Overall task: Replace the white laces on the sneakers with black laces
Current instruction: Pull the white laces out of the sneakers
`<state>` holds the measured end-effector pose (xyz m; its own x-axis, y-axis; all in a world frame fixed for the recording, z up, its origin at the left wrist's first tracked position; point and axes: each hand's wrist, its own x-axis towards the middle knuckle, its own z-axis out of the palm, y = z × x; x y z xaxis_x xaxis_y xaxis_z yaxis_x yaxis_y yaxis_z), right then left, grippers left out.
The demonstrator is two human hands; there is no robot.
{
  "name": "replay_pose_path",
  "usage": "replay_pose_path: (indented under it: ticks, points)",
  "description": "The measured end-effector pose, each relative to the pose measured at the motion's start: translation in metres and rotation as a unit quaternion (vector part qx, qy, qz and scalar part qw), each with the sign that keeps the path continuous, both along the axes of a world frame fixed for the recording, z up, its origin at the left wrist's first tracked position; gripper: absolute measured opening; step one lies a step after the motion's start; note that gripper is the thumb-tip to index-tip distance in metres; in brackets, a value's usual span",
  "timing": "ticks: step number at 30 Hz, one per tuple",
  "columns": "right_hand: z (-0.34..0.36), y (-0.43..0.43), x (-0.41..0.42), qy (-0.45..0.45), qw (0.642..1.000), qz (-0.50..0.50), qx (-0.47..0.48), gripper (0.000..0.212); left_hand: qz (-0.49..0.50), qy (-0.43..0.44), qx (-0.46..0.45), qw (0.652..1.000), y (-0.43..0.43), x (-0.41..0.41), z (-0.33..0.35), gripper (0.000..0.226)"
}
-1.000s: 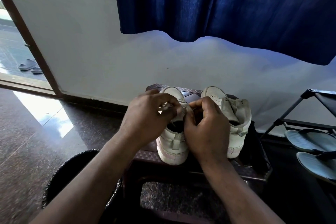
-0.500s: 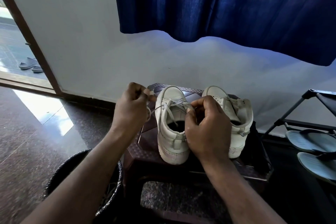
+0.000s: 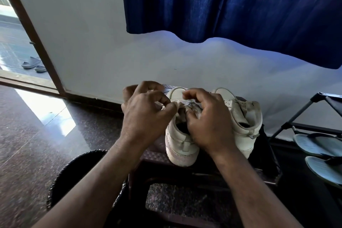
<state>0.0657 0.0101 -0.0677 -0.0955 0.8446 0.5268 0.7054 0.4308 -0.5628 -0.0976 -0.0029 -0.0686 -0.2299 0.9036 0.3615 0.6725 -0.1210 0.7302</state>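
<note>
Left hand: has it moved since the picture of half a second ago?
Yes. The left hand moved right, back over the left sneaker on the stool; before, it was out beside that sneaker's left side, pulling the white lace.

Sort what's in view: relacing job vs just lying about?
Job: sneaker under the hands, its white lace, second sneaker, left hand and right hand pinching that lace, stool beneath.
Lying about: blue curtain, black bin, shoe rack with slippers, sandals outside the door.
</note>
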Motion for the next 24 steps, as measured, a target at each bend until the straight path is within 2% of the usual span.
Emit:
replay_pose_path:
  ticks: [1, 2, 3, 5, 6, 9, 11, 12, 14, 16, 18, 19, 22, 24]
  points:
    - [-0.002, 0.002, 0.000, -0.001, 1.000, 0.001, -0.010, 0.037, -0.003, -0.033, -0.004, 0.999, 0.000, -0.001, 0.002, 0.028]
    - [-0.003, 0.003, 0.000, -0.002, 1.000, -0.003, -0.020, 0.035, -0.017, -0.115, -0.009, 0.993, 0.002, -0.002, 0.003, 0.024]
    - [-0.004, 0.004, 0.000, -0.006, 1.000, -0.007, -0.029, 0.034, -0.040, -0.234, -0.018, 0.971, 0.002, -0.001, 0.006, 0.018]
    - [-0.004, 0.005, 0.001, -0.015, 0.999, -0.006, -0.035, 0.033, -0.088, -0.460, -0.029, 0.883, 0.003, 0.001, 0.010, 0.005]
    - [-0.004, 0.005, 0.001, -0.015, 0.999, -0.002, -0.034, 0.031, -0.107, -0.523, -0.029, 0.845, 0.002, 0.000, 0.012, 0.004]
    - [-0.004, 0.004, 0.000, -0.004, 0.999, 0.015, -0.031, 0.025, -0.141, -0.647, -0.005, 0.749, 0.009, -0.011, 0.010, 0.013]
    - [-0.004, 0.005, 0.000, 0.005, 0.999, 0.015, -0.033, 0.027, -0.109, -0.688, 0.006, 0.718, 0.018, -0.019, 0.001, 0.007]
    - [-0.005, 0.006, 0.000, 0.009, 0.999, 0.012, -0.031, 0.028, -0.077, -0.690, 0.004, 0.720, 0.022, -0.022, -0.005, 0.008]
    - [-0.007, 0.006, -0.001, 0.015, 1.000, 0.007, -0.020, 0.026, -0.032, -0.665, 0.000, 0.746, 0.026, -0.023, -0.011, 0.020]
    - [-0.008, 0.007, -0.002, 0.023, 1.000, 0.005, -0.006, 0.023, -0.035, -0.592, 0.021, 0.805, 0.026, -0.020, -0.014, 0.031]
    - [-0.009, 0.007, -0.002, 0.030, 1.000, 0.004, 0.009, 0.021, -0.049, -0.465, 0.013, 0.884, 0.025, -0.016, -0.017, 0.044]
    - [-0.009, 0.007, -0.003, 0.033, 0.999, 0.003, 0.014, 0.020, -0.052, -0.406, -0.009, 0.912, 0.024, -0.014, -0.017, 0.052]
    - [-0.010, 0.007, -0.004, 0.044, 0.998, -0.001, 0.037, 0.017, -0.009, -0.184, -0.097, 0.978, 0.023, -0.007, -0.023, 0.066]
    - [-0.011, 0.006, -0.004, 0.047, 0.998, -0.008, 0.048, 0.015, 0.025, -0.050, -0.092, 0.994, 0.016, -0.001, -0.021, 0.057]
